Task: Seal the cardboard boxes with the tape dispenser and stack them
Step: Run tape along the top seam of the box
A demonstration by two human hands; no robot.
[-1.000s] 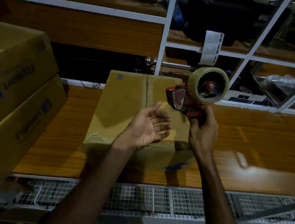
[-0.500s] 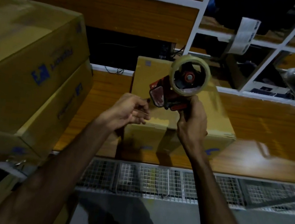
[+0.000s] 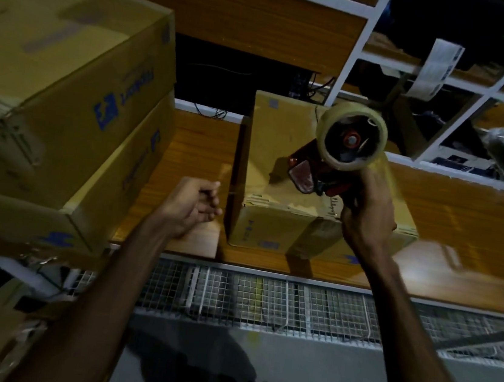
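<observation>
- Cardboard first: the small box [image 3: 281,175] to be sealed sits on the wooden bench [image 3: 198,149], near its front edge, about mid-length. 2 bigger boxes [image 3: 65,98] are stacked at the bench's left end, the lower one overhanging the front edge.
- The right hand [image 3: 365,217] is clenched round the handle of the red tape dispenser [image 3: 326,171], held above the small box's near right part; the roll [image 3: 351,136] points up and away.
- The left hand [image 3: 193,207] hovers just left of the small box, over the front edge, fingers curled. A thin pale line runs from it toward the box; it may be a pulled tape end, but I cannot tell if the fingers pinch it.
- To do the step well, I judge: anchor the tape end on the near face below the top seam, press it flat with the left hand, then draw the dispenser straight along the seam to the far edge, keeping tension even so no wrinkles form.
- Steady the box, since it looks light enough to slide on the smooth bench.
- Hard to make out: the light is dim, the blade end is blurred, and the seam's state under the dispenser is hidden.
- The stack's left side and the shelves [image 3: 447,88] behind are cut off.
</observation>
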